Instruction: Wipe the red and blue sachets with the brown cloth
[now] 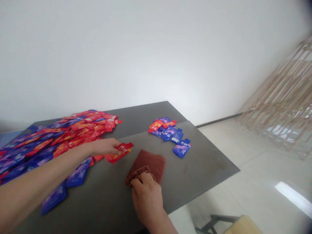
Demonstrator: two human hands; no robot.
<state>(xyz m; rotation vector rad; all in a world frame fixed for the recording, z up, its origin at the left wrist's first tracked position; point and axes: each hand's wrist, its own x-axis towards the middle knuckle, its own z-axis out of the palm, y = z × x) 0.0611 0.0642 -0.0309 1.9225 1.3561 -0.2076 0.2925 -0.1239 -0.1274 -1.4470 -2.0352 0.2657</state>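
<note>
1. Your left arm (41,175) is closest to you; it reaches in from the left side, and your left hand (107,147) is left of the brown cloth (151,164).
2. That hand is pinched shut on a red pouch (118,154); the pouch is just left of the cloth, with its narrow end pointing right and away from you.
3. Your right hand (147,193) is on the near part of the cloth; its fingers are curled tight on the bunched-up folds.
4. Left of the cloth is a big pile (78,130) of red and blue pouches; two blue pouches (78,174) lie at its near side.
5. Past the cloth and to the right is a small pile (168,131), mostly blue with some red.
6. Under the cloth is the gray table (187,172); behind it is a white wall (146,58); far to the right are wooden racks (285,91) on a shiny floor (234,146).
</note>
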